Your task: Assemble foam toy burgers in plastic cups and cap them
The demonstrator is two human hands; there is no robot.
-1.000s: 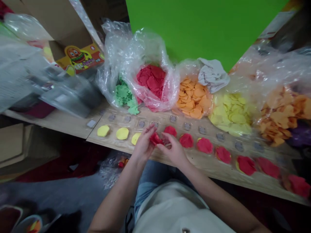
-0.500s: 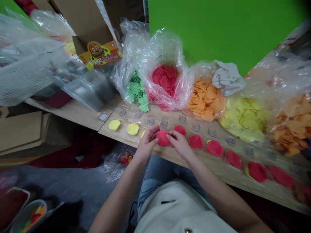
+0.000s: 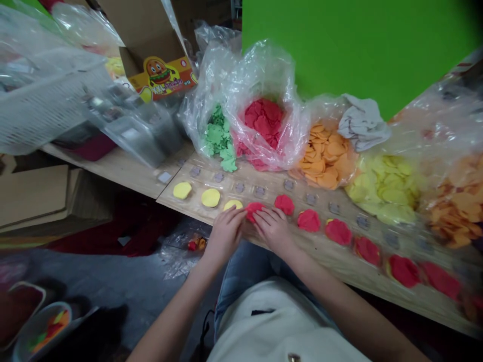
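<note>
A red scalloped foam piece [image 3: 254,212] lies low over the row on the wooden table, between my two hands. My left hand [image 3: 227,230] has its closed fingertips at the piece's left edge. From the right, the fingers of my right hand [image 3: 274,229] are held together and cover part of it; both thumbs are hidden. Just left of it a yellow round piece [image 3: 233,205] is partly behind my left fingers. Further left lie two more yellow pieces, one a yellow disc [image 3: 210,197]. To the right, a red piece [image 3: 284,204] begins a line of several red pieces over yellow ones.
Behind the row stand plastic bags with green leaf shapes [image 3: 219,138], red pieces [image 3: 263,120], orange discs [image 3: 327,153] and yellow discs [image 3: 390,188]. Clear trays with small grey parts [image 3: 259,191] line the table. Grey bins [image 3: 136,136] and a burger-printed box [image 3: 162,78] are at left.
The red piece has come down from between my raised hands into the row. My fingers have moved from pinching its sides to lying over its edges. The view has shifted slightly.
</note>
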